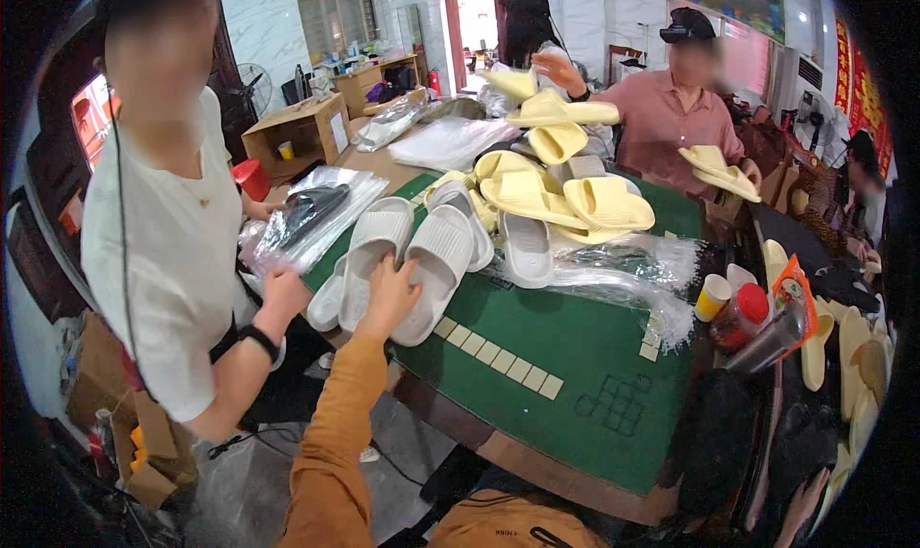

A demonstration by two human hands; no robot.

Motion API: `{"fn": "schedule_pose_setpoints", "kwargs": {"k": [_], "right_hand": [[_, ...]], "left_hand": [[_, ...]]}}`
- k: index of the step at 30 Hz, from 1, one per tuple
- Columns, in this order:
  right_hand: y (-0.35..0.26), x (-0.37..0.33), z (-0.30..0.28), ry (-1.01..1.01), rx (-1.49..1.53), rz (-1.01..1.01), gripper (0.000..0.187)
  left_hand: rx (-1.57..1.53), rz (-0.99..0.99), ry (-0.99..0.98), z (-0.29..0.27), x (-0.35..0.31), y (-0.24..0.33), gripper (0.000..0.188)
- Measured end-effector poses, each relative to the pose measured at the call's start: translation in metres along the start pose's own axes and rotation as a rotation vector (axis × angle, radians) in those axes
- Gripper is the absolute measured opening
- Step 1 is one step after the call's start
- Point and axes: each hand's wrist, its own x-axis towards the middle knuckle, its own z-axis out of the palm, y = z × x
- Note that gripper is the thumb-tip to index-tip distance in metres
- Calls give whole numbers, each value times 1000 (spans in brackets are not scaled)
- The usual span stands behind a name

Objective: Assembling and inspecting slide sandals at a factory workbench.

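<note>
My left hand [388, 297], at the end of an orange sleeve, grips a pair of light grey slippers where their inner sides meet. Its fingers reach into the left grey slipper [383, 224], and the thumb lies over the right grey slipper [442, 251]. More grey slippers sit under and behind this pair, one of them [526, 251] beside the yellow pile. Low at the right rim, a bare hand [805, 503] shows beside dark cloth; it seems to be my right hand, its fingers too indistinct to read.
Yellow slippers [525, 186] heap on the green table mat [537, 443], by clear plastic bags [613, 285] and a row of pale tiles [498, 359]. A person in white [158, 261] stands left; another in pink [671, 136] holds yellow slippers. A red-lidded jar [741, 316] stands right.
</note>
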Motion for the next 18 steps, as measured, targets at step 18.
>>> {"fn": "schedule_pose_setpoints", "kwargs": {"k": [18], "right_hand": [[-26,-15,-95,-196,457,82,53]], "left_hand": [[-437,160,8,-18,-127,126,45]]}}
